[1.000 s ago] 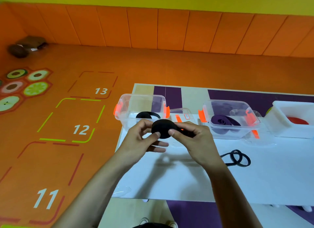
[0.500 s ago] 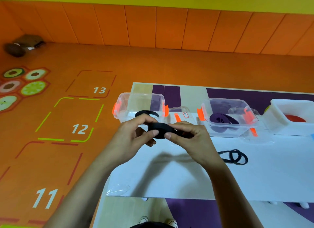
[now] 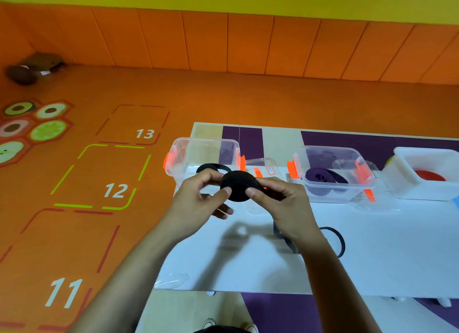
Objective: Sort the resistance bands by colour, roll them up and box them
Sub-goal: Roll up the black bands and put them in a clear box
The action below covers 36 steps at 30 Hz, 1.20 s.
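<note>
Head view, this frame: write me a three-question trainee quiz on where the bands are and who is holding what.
1. True or false: the black rolled resistance band lies inside a box.
2. Which colour of band is in the middle clear plastic box with orange latches? A red, B purple, C black.
3. Fill in: the loose black band loop lies on the white table beside the ___ wrist.

Key
1. False: the left hand and right hand pinch it above the table.
2. B.
3. Right.
</note>
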Motion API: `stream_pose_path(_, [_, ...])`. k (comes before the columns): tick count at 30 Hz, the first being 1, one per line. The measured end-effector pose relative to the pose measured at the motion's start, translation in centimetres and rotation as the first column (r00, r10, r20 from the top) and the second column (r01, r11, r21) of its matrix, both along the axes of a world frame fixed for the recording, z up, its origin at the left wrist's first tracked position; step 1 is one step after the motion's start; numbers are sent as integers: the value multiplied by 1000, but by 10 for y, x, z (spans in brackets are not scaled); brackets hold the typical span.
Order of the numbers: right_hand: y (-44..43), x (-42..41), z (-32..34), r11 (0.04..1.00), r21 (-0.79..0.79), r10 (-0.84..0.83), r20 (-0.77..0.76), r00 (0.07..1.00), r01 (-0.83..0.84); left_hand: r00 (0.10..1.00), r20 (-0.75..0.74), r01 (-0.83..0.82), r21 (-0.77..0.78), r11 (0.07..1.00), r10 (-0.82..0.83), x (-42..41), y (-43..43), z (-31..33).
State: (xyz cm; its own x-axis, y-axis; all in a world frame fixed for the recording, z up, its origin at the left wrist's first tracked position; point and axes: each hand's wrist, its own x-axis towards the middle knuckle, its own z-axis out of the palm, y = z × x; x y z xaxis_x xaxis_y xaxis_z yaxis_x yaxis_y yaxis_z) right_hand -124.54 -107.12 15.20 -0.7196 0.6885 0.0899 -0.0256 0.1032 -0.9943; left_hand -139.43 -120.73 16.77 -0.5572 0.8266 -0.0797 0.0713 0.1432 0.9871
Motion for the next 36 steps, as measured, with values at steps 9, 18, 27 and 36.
stream_pose_path(9, [1,-1,-3,993,93,72,71,995,-79,792,-565,159,-175,972,-231,-11,-4,13])
stream_pose_path(18, [4,-1,-3,999,-43,32,-53,998,-34,997,-20,75,161,984,-72,-3,1,1])
stream_pose_path(27, [3,-10,-6,991,-132,9,-52,999,-16,819,574,-152,232,961,-9,19,12,-17])
stream_pose_path(36, [6,-3,1,991,64,111,135,985,-120,858,-483,90,-193,977,-174,-17,-3,3])
